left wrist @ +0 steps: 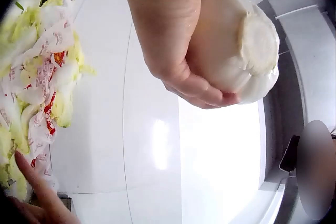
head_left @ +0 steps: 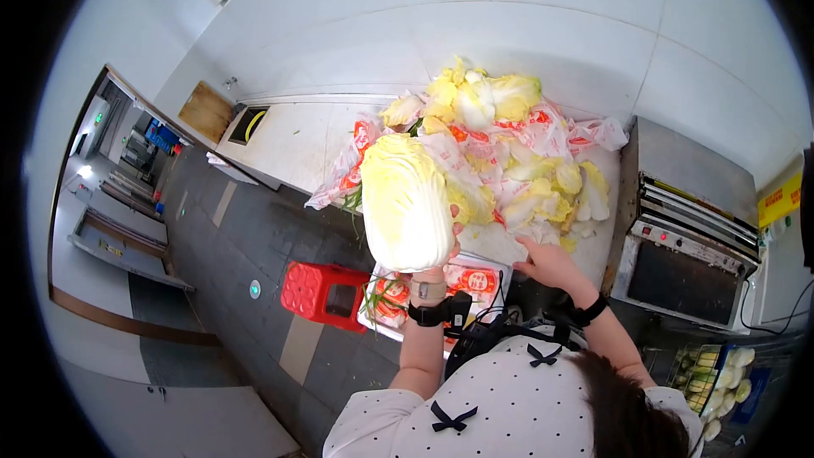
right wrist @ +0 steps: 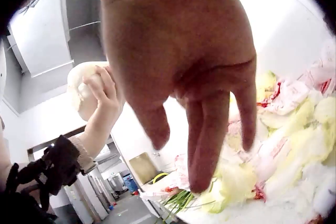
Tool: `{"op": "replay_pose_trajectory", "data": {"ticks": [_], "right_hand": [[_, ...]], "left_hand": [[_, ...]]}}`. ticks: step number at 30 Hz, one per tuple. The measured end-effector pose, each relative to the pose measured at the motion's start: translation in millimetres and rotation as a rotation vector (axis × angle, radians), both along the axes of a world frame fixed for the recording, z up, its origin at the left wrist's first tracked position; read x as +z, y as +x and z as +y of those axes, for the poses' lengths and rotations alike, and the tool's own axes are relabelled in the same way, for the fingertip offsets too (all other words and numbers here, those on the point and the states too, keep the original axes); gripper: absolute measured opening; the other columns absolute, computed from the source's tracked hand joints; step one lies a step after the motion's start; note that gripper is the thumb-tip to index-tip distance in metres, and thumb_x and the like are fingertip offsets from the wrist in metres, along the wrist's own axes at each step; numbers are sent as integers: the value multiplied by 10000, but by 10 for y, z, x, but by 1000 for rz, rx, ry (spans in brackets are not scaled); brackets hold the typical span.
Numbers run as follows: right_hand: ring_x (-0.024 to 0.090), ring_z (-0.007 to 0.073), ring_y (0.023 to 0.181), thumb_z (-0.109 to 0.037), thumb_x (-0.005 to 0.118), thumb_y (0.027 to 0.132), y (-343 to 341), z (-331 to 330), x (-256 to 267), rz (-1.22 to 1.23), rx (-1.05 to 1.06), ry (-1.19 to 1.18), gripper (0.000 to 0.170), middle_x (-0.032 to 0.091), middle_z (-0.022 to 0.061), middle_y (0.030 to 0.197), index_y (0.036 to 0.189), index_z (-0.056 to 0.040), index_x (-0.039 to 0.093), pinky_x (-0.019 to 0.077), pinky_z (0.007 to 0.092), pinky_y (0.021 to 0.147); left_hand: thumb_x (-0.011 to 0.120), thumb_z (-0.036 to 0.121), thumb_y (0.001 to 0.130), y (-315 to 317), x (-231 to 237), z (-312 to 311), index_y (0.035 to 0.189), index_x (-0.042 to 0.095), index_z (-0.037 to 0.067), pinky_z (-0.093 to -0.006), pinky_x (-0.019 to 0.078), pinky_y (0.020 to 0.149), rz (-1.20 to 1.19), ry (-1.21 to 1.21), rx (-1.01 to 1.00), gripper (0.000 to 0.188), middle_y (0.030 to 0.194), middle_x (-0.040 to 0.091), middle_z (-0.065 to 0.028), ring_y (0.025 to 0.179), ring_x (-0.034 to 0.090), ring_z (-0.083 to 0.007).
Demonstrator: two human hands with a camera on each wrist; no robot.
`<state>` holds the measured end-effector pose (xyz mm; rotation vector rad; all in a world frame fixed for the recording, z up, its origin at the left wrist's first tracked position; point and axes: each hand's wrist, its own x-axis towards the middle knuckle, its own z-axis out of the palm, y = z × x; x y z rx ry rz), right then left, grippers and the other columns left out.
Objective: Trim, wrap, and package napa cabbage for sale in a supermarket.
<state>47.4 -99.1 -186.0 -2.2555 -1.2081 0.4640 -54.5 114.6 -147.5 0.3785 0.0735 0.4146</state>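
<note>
My left hand (left wrist: 181, 58) grips a whole napa cabbage (head_left: 405, 199) near its base, holding it up in front of the counter. The cabbage is pale yellow at the leafy top and white lower down; its cut stem end shows in the left wrist view. My right hand (head_left: 547, 265) holds nothing, its fingers spread loosely near the front edge of the counter (head_left: 297, 148). Beyond it lie loose cabbage leaves (head_left: 543, 187) in a heap, mixed with red-and-white printed plastic bags (head_left: 543, 129).
Below the cabbage stands a white box (head_left: 506, 276) with red-printed packages and green stalks. Beside it is a red stool (head_left: 314, 293). A metal wrapping machine (head_left: 687, 246) stands at the right. More pale vegetables (head_left: 725, 394) sit at the lower right.
</note>
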Motion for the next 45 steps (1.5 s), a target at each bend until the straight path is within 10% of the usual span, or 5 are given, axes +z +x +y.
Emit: {"op": "replay_pose_trajectory", "data": {"ticks": [14,17,29,36,45], "right_hand": [[485,282,1126,-171,614,779,-99,23,560,-400,-8,360,389,387,172,1318,1137,-43,533,360,387,963],[418,316,1188,-180,616,780,-93,43,689,292,-36,459,534,351,189,1343,1252,-20,424,347,378,982],[272,240,1284,-124,807,582,-325,503,782,439,-85,945,1187,163,131,1415,1397,-98,-55,263,402,1041],[317,259,1260,-334,770,626,-186,450,766,1097,-108,1239,1041,274,110,1372,1388,-134,89,325,409,1007],[197,404,1283,-663,575,678,-16,427,667,2183,447,1386,862,224,82,1425,1371,-261,257,448,473,862]], "left_hand": [[402,408,859,-60,57,49,1307,355,78,-461,457,877,-26,35,242,559,1276,433,-193,1154,461,-301],[400,395,863,-12,144,85,1304,358,72,-459,460,874,-43,103,239,548,1271,436,-198,1150,466,-301],[323,430,906,98,748,-419,1338,286,23,-393,375,972,307,533,156,595,1307,421,-127,1188,434,-262],[172,652,854,-99,948,-575,1394,153,38,-417,363,955,310,901,-9,818,1381,289,-160,1266,323,-274],[482,77,878,-236,1154,-335,1321,344,56,-268,415,840,350,1189,202,464,1181,477,-95,1037,478,-152]]}}
